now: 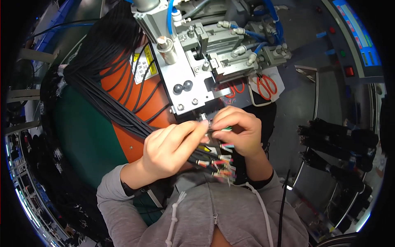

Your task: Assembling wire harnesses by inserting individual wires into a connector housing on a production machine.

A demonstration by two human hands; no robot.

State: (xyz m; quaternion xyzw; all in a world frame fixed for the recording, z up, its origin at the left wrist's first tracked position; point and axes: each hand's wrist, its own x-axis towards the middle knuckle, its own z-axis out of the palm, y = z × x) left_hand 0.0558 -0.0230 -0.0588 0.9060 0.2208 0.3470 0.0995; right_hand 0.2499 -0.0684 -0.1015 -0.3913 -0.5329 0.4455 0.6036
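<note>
Both hands meet just in front of the machine's pale metal plate (181, 78). My left hand (168, 146) is closed in a pinch, its fingertips at a small shiny piece (204, 117) whose kind I cannot make out. Close beside it, my right hand (240, 127) pinches thin coloured wires (225, 129), green and white among them. What lies between the two sets of fingertips is mostly hidden. Under my hands hang several black cables with stripped ends (222, 162), showing red, white, green and orange wires.
A thick bundle of black cables (111, 103) runs over an orange board (121, 140) on the left. Red-handled scissors (266, 87) lie right of the machine. Farther right are a control panel with a screen (358, 33) and more black cable bundles (337, 140) on a metal rack.
</note>
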